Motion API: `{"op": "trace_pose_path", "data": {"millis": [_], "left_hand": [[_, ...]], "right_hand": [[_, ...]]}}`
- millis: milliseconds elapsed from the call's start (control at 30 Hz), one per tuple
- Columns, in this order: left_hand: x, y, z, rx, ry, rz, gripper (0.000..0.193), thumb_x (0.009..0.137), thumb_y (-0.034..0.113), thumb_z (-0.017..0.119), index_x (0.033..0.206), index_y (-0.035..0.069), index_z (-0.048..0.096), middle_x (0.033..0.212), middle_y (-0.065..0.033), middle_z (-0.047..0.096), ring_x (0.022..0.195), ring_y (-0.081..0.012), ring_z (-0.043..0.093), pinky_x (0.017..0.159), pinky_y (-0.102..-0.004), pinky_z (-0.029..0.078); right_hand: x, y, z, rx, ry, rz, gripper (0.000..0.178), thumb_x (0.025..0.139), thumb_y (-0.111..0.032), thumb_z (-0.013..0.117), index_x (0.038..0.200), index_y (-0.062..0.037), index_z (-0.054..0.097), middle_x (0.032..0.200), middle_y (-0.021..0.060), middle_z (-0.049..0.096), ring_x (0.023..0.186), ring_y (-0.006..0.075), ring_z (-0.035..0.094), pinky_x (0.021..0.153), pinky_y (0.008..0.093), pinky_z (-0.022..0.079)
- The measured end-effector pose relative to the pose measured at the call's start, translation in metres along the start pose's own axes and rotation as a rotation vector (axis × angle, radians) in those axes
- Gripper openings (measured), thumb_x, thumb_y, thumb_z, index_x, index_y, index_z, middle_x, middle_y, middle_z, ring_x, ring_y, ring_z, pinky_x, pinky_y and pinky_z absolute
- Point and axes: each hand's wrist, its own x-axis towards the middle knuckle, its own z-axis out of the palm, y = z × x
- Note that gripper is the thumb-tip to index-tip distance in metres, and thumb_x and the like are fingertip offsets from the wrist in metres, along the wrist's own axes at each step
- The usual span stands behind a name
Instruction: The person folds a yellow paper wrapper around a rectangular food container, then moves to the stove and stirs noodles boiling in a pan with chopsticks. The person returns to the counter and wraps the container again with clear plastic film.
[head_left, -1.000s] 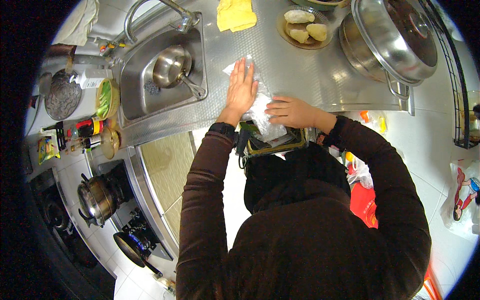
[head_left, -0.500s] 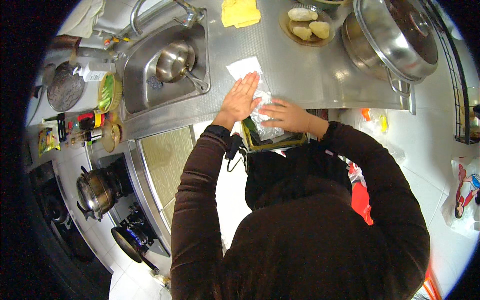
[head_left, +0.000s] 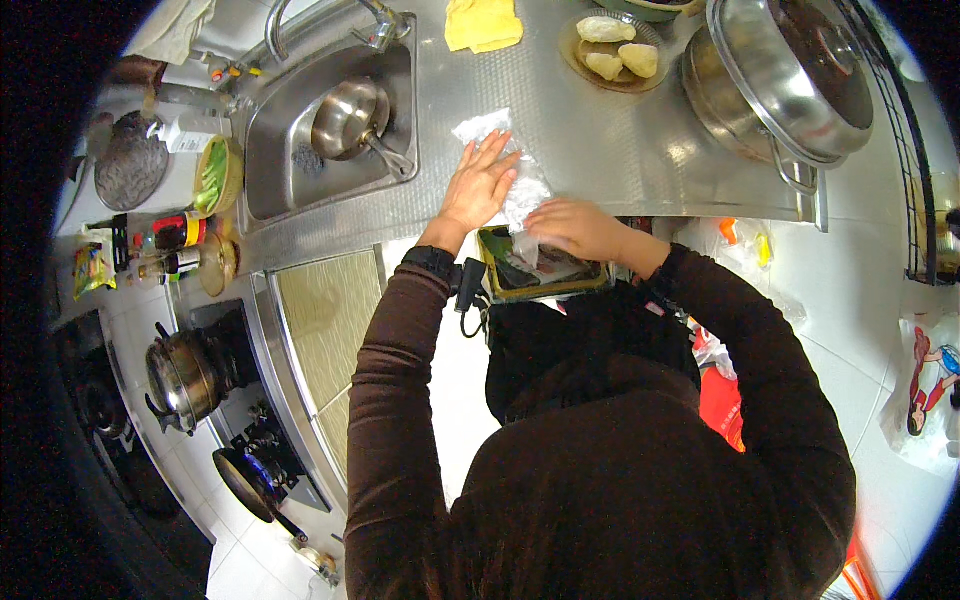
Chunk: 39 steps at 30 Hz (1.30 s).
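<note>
A crumpled, whitish see-through plastic bag (head_left: 528, 200) lies along the front of the steel counter, its near end hanging past the edge. My left hand (head_left: 478, 185) rests on it with the fingers stretched out over its upper part. At its lower end my right hand (head_left: 578, 228) has its fingers curled together on the plastic. Just below the bag's near end, at the counter's front edge, is a dark rectangular container with a yellowish rim (head_left: 545, 292). What is inside it is partly hidden by the bag.
Left is a steel sink (head_left: 265, 200) holding a metal pan (head_left: 350, 120). A yellow cloth (head_left: 483, 24) lies at the back. To the right stand a plate of pale pieces (head_left: 605, 85) and a large lidded steamer pot (head_left: 735, 95). A frying pan (head_left: 243, 484) sits over a blue flame.
My right hand has gone from spread to curled on the bag's lower end. My left hand has slid slightly nearer. The plastic looks more bunched, and more of the dark container shows.
</note>
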Motion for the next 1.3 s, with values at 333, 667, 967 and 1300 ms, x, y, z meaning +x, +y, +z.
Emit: {"op": "trace_pose_path", "data": {"millis": [333,667,967,1300], "left_hand": [[0.003,0.002,0.005,-0.887,0.112,-0.416,0.052,0.103,0.044,0.042,0.13,0.004,0.061,0.136,-0.0144,0.058,0.13,-0.0265,0.049,0.111,-0.0358,0.034],[0.002,-0.004,0.002,-0.832,0.027,-0.394,0.052,0.094,0.038,0.062,0.131,0.003,0.057,0.128,-0.0147,0.063,0.118,-0.026,0.058,0.102,-0.0359,0.042],[0.0,-0.007,0.013,-0.587,0.102,-0.263,0.029,0.086,0.004,0.066,0.113,0.002,0.058,0.132,-0.0145,0.06,0.123,-0.0268,0.057,0.1,-0.0338,0.045],[-0.006,0.004,0.02,-0.295,0.229,-0.069,0.031,0.085,-0.005,0.057,0.116,0.001,0.057,0.134,-0.0169,0.057,0.126,-0.0348,0.053,0.101,-0.0406,0.048]], "right_hand": [[0.042,0.022,0.003,0.168,0.173,0.566,0.026,0.087,-0.024,0.068,0.095,0.0015,0.065,0.08,0.0205,0.066,0.069,0.0332,0.063,0.064,0.0405,0.048],[0.061,0.03,0.004,-0.026,0.239,0.562,0.028,0.083,-0.022,0.07,0.101,0.0001,0.068,0.088,0.0213,0.068,0.078,0.0386,0.065,0.07,0.0425,0.05],[0.063,0.053,0.014,-0.018,0.149,0.643,0.033,0.081,-0.024,0.073,0.102,0.0001,0.067,0.091,0.0244,0.068,0.083,0.0401,0.067,0.072,0.044,0.052],[0.031,0.009,-0.008,-0.334,0.258,0.282,0.049,0.078,-0.017,0.07,0.124,-0.0075,0.057,0.129,0.0131,0.059,0.116,0.0311,0.057,0.095,0.0445,0.045]]}}
